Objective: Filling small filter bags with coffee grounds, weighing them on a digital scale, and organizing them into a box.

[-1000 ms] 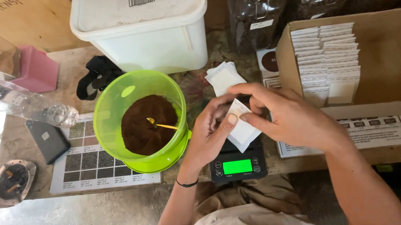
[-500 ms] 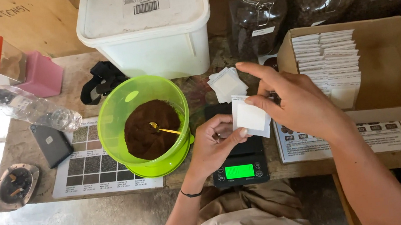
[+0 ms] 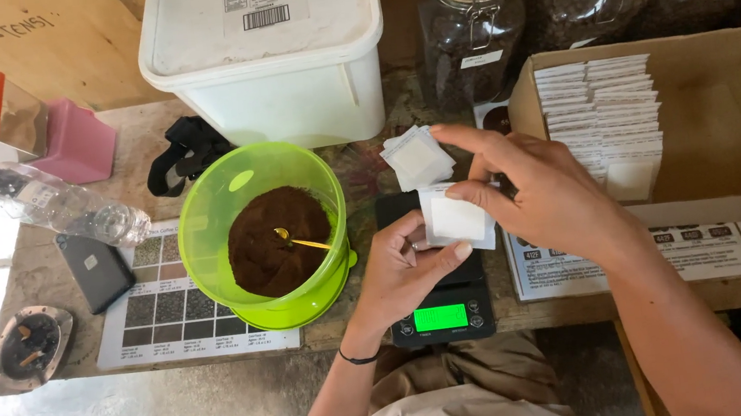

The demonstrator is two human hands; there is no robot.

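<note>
Worn wooden bench (image 3: pixel 43 273), cluttered. Over its front edge, above the black scale (image 3: pixel 442 307), white filter sachet (image 3: pixel 457 219) pinched between left hand (image 3: pixel 401 270) and right hand (image 3: pixel 541 193). Best spread wide at the mouth, held level beside the green tub of ground coffee (image 3: pixel 264 234). Sachet mouth hidden by fingers; spoon bowl buried.

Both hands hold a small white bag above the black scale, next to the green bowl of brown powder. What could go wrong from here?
1. The small white bag is pinched only at its edges by the left hand and right hand; it could slip onto the scale.
2. The left wrist is close to the green bowl, whose spoon leans in the powder; a bump might spill it.
</note>
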